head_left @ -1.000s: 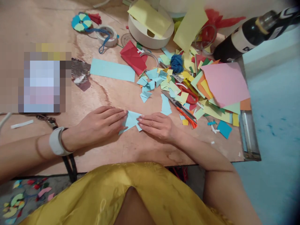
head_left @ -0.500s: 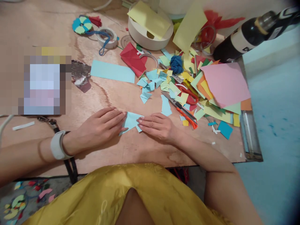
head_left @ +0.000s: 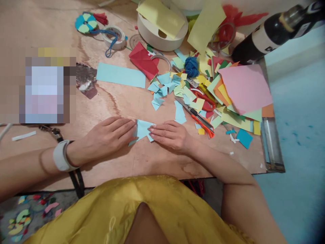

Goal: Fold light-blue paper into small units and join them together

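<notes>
Between both hands, low over the wooden table, lies a small folded piece of light blue paper [head_left: 143,128]. My left hand [head_left: 111,133] is closed on its left end, fingers together on top and the thumb at the lower edge. On the right end, my right hand [head_left: 171,135] grips the paper with fingers pressed together. The fingers hide both ends of the piece. A light blue paper strip [head_left: 120,75] lies flat beyond the left hand. Several small folded light blue pieces [head_left: 157,103] are heaped beyond the right hand.
Right of the hands lie an orange-handled utility knife [head_left: 200,122], red-handled scissors [head_left: 204,100], blue yarn [head_left: 191,66] and stacked coloured paper [head_left: 246,88]. A dark bottle [head_left: 264,37] leans at the back right. Behind are a tape roll [head_left: 114,36] and a round white container [head_left: 159,42].
The view has shifted slightly. Both hands stay on the light blue paper in nearly the same pose, and nothing was let go.
</notes>
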The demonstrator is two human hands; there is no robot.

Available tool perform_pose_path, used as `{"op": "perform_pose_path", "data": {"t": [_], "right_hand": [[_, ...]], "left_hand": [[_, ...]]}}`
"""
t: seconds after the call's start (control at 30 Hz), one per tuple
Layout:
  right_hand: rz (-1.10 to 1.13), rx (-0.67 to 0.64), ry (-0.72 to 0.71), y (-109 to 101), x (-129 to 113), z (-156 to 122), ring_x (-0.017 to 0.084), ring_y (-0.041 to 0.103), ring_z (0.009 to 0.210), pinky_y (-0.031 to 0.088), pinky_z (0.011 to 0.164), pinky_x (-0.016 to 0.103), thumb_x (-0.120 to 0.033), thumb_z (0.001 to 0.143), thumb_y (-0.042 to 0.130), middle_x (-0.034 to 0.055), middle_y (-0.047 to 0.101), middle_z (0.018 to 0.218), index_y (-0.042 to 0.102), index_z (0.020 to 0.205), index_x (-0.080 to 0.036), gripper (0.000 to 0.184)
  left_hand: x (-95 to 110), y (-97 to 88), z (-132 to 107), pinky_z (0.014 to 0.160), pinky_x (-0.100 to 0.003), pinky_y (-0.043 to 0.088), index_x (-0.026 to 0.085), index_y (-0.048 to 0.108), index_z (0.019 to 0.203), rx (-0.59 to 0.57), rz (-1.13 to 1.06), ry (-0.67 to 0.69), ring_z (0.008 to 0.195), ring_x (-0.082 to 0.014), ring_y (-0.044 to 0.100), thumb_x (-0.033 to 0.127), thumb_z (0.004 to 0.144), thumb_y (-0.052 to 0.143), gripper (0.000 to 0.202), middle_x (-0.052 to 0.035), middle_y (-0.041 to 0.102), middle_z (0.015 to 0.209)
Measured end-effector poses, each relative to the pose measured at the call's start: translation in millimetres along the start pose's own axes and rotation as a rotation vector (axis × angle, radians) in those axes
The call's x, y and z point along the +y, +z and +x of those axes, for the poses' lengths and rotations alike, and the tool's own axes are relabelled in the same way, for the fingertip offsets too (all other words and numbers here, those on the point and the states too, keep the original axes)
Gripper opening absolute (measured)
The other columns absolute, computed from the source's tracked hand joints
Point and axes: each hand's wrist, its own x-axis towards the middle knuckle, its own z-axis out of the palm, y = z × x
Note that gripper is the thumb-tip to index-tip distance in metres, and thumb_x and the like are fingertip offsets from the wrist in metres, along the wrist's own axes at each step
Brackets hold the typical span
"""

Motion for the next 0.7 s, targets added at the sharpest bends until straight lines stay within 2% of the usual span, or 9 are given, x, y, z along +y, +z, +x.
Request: {"op": "perform_pose_path", "data": {"t": [0.13, 0.23, 0.37, 0.57, 0.7], "right_hand": [[-0.036, 0.022, -0.029, 0.6, 0.2, 1.4, 0.021, 0.078, 0.115, 0.064, 0.089, 0.04, -0.016, 0.101, 0.067, 0.0057, 0.081, 0.125, 0.074, 0.124, -0.027, 0.026], [-0.093, 0.042, -0.062, 0.3, 0.1, 2.6, 0.02, 0.079, 0.111, 0.064, 0.087, 0.038, -0.016, 0.101, 0.066, 0.0051, 0.082, 0.122, 0.076, 0.117, -0.025, 0.02], [-0.097, -0.015, -0.033, -1.8, -0.2, 3.3, 0.019, 0.078, 0.113, 0.064, 0.088, 0.038, -0.019, 0.104, 0.062, 0.0029, 0.082, 0.121, 0.077, 0.113, -0.027, 0.018], [-0.075, -0.081, -0.01, -3.9, 0.1, 3.1, 0.019, 0.078, 0.116, 0.065, 0.09, 0.039, -0.02, 0.106, 0.06, 0.0031, 0.081, 0.124, 0.077, 0.114, -0.026, 0.02], [-0.075, 0.005, -0.063, -2.5, 0.8, 3.4, 0.02, 0.078, 0.114, 0.064, 0.089, 0.038, -0.017, 0.102, 0.065, 0.0054, 0.082, 0.123, 0.075, 0.118, -0.024, 0.02]], "left_hand": [[0.8, -0.8, 4.5, 0.094, -0.046, 0.061, 0.015, 0.067, 0.136, -0.025, 0.015, -0.043, 0.109, -0.0308, 0.073, 0.022, 0.101, 0.06, 0.036, -0.0152, 0.076, 0.123], [0.1, -3.4, 7.2, 0.096, -0.045, 0.059, 0.017, 0.061, 0.142, -0.077, 0.088, -0.004, 0.111, -0.0304, 0.071, 0.019, 0.1, 0.058, 0.042, -0.0131, 0.075, 0.124], [0.2, -7.7, 11.0, 0.098, -0.045, 0.057, 0.01, 0.06, 0.141, -0.131, 0.19, 0.042, 0.11, -0.0289, 0.069, 0.019, 0.105, 0.052, 0.038, -0.0134, 0.073, 0.124], [-1.2, -3.5, 12.0, 0.095, -0.045, 0.055, 0.008, 0.061, 0.136, -0.08, 0.181, 0.049, 0.105, -0.0283, 0.067, 0.021, 0.106, 0.053, 0.034, -0.013, 0.073, 0.121], [-1.7, -2.6, 11.6, 0.095, -0.047, 0.053, 0.008, 0.061, 0.136, -0.077, 0.164, 0.054, 0.105, -0.0293, 0.066, 0.02, 0.107, 0.05, 0.033, -0.0135, 0.072, 0.121]]}}
